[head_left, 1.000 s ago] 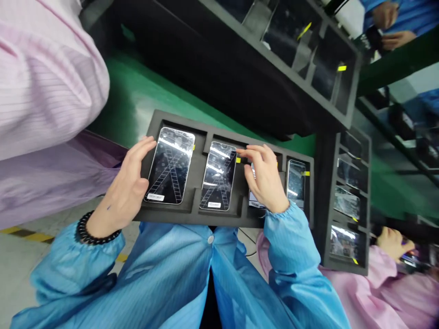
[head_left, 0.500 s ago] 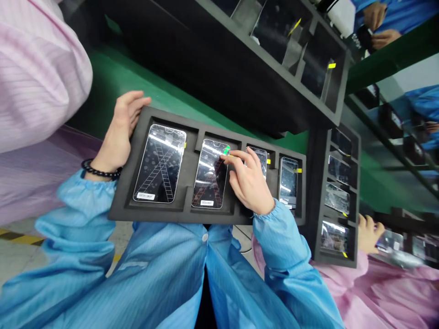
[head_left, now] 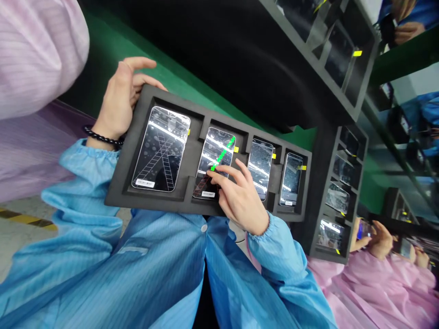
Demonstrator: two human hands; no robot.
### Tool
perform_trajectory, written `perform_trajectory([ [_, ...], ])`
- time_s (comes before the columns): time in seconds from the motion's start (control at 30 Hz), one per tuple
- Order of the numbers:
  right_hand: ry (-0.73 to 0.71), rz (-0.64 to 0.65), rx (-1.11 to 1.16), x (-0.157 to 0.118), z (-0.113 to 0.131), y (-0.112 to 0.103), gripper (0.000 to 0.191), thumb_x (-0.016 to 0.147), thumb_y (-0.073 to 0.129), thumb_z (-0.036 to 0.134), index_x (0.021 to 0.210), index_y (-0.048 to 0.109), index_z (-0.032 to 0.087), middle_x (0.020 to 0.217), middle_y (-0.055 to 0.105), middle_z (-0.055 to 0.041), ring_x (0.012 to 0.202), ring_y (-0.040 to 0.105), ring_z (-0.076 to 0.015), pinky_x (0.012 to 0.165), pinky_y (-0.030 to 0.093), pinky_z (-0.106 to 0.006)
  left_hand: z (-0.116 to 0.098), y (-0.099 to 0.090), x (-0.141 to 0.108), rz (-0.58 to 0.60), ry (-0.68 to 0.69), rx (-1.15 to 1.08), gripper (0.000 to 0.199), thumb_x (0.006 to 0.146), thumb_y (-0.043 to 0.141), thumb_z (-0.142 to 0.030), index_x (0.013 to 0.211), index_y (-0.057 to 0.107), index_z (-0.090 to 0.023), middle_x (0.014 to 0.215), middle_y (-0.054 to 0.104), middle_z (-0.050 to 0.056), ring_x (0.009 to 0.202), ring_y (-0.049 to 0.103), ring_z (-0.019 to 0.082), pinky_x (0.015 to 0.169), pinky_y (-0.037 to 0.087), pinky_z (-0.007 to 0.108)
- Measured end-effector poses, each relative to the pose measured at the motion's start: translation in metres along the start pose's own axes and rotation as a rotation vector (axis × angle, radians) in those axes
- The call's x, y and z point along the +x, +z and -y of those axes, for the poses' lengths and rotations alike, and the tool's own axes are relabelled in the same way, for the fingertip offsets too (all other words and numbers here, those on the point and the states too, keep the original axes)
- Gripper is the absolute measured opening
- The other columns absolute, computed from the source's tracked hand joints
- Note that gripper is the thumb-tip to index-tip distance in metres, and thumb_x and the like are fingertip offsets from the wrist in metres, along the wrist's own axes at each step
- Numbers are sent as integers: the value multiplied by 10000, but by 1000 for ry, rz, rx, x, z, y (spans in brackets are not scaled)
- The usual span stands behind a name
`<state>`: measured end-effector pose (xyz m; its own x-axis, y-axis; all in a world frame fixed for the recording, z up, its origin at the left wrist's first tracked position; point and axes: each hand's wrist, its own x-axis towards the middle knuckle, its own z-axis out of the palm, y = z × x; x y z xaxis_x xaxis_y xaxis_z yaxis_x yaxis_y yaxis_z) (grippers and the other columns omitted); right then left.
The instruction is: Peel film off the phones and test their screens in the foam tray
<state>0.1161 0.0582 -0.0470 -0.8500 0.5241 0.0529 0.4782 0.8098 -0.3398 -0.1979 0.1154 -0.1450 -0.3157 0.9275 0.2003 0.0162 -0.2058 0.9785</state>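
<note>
A dark grey foam tray (head_left: 168, 208) lies across the front of my body, with several phones in separate recesses. My left hand (head_left: 118, 98) holds its far left corner, one finger sticking out free and others bent behind the edge. Nearest to it lies the large leftmost phone (head_left: 161, 151), showing a crossed grid pattern. My right hand (head_left: 240, 194) has its fingers spread, a fingertip touching the second phone (head_left: 216, 151). A green diagonal line runs down that screen to the fingertip. The third phone (head_left: 260, 164) and the rightmost phone (head_left: 291, 178) show text-like lines.
Another foam tray with phones (head_left: 338, 201) stands to the right. Above it is a raised dark tray (head_left: 353, 98). A green table (head_left: 192, 103) runs behind. Pink sleeves are at left (head_left: 41, 55) and lower right (head_left: 370, 283); co-workers' hands (head_left: 380, 240) handle devices.
My right fingertip has slid down and left across the second phone, and the green mark has grown into a long diagonal line. The third phone is more visible. My left hand stays at the corner.
</note>
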Motion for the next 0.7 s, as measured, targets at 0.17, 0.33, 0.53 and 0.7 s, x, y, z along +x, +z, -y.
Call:
perform_trajectory([
  [0.17,-63,33,52,-7,14,5,376,913,426,60,1231,611,138,1285,728,-73,1304,576,-235,1275,275,-545,2,-1,2,-14,12,16,725,937,341,-773,1246,625,-182,939,758,70,794,714,190,549,448,258],
  [0.33,-123,31,93,-14,28,12,326,908,427,67,1166,609,148,1224,751,-53,1285,584,-227,1305,208,-501,2,-1,2,-10,29,32,734,925,366,-785,1249,628,-181,929,756,64,746,698,175,528,423,245],
  [0.53,-111,36,204,-5,19,-4,339,903,419,69,1173,581,198,1192,754,-33,1251,606,-197,1273,290,-481,2,-1,2,-18,34,34,728,931,356,-780,1250,629,-184,930,758,66,749,702,170,523,416,244],
  [0.7,73,-112,55,31,-19,-17,450,879,393,70,1284,532,210,1267,690,-80,1309,566,-243,1235,323,-545,2,-1,2,-16,32,33,659,956,375,-730,1228,626,-186,920,764,72,773,714,172,550,454,257],
])
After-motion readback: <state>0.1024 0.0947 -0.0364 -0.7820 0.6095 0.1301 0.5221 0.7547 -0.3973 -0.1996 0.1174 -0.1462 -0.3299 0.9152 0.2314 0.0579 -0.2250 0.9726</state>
